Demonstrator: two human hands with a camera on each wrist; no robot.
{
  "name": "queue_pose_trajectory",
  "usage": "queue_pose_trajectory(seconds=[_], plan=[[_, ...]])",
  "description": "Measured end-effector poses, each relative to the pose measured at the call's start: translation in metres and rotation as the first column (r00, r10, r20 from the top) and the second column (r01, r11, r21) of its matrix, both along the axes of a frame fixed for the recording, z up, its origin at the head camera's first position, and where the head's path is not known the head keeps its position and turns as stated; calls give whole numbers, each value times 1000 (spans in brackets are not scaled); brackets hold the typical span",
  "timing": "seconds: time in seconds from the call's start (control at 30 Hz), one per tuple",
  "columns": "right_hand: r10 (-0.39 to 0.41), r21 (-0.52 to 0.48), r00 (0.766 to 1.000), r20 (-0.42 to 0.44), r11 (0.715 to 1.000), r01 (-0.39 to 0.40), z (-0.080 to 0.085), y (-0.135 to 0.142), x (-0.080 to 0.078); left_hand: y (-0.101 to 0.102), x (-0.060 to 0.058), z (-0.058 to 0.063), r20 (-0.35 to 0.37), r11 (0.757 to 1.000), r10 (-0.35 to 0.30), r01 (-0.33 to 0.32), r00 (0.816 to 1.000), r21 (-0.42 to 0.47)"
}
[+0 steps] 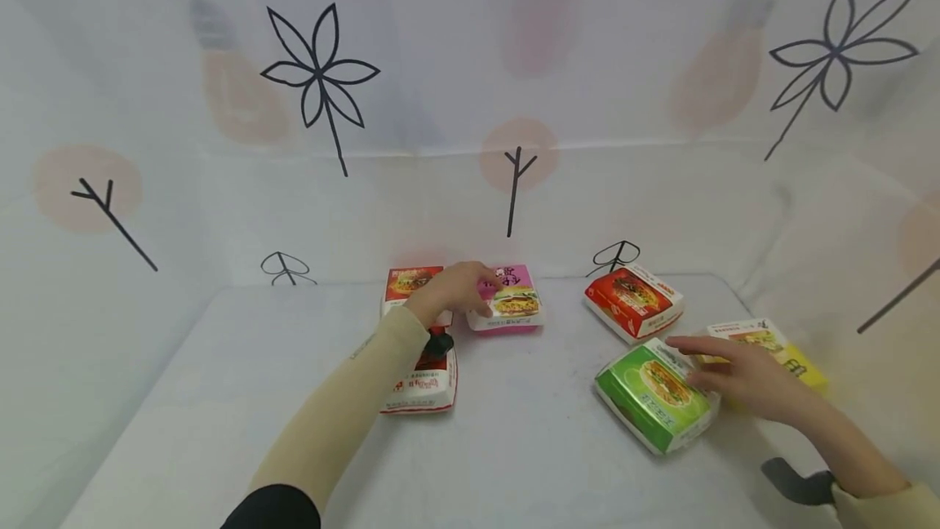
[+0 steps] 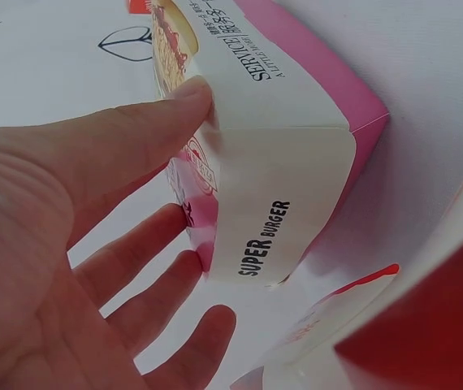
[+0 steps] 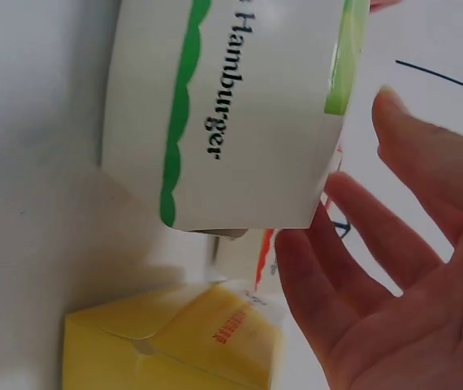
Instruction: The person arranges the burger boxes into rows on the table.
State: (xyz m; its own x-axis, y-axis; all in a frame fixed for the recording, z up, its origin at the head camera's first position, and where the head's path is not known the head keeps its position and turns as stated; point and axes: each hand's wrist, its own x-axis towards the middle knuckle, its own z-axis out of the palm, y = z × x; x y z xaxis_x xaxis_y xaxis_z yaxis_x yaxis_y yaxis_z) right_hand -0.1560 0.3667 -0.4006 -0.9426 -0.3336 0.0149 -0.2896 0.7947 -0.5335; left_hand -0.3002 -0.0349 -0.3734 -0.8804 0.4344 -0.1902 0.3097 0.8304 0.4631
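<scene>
My left hand (image 1: 457,291) reaches over the left edge of a pink-and-white burger box (image 1: 516,300) near the back of the table. In the left wrist view the thumb touches that box's top edge, and the other fingers spread loosely along its printed top. Over the far right corner of a green burger box (image 1: 657,394) is my right hand (image 1: 752,374), its fingers loosely extended. The right wrist view shows its thumb apart from the box and its fingertips right at the box's white side (image 3: 256,162). A yellow burger box (image 1: 796,362) lies partly hidden behind this hand.
A red burger box (image 1: 635,300) lies behind the green one. Two red-and-white boxes stand left of the pink one: the rear (image 1: 411,280) and the front (image 1: 426,394), both partly covered by my left arm. A patterned white cloth (image 1: 433,211) rises behind the table.
</scene>
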Motion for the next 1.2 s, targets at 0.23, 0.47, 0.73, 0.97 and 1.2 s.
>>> queue_pose_trajectory(seconds=[0.23,0.47,0.73,0.97,1.2], plan=[[93,-10,994,61,996,-93,5,2,-9,-1,1,2,1,1000,-4,4,1000,-3],[83,-48,988,128,996,-78,5,4,-14,-1,1,5,4,1000,-26,26,1000,-7],[29,47,994,105,998,-34,3,1,-10,-1,-1,4,11,1000,-21,21,1000,-3],[-58,102,991,118,994,46,1,-1,-1,-1,-2,4,21,1000,-20,21,1000,-4],[-142,71,973,183,989,131,2,-10,2,-2,-4,6,24,1000,-23,23,999,0]])
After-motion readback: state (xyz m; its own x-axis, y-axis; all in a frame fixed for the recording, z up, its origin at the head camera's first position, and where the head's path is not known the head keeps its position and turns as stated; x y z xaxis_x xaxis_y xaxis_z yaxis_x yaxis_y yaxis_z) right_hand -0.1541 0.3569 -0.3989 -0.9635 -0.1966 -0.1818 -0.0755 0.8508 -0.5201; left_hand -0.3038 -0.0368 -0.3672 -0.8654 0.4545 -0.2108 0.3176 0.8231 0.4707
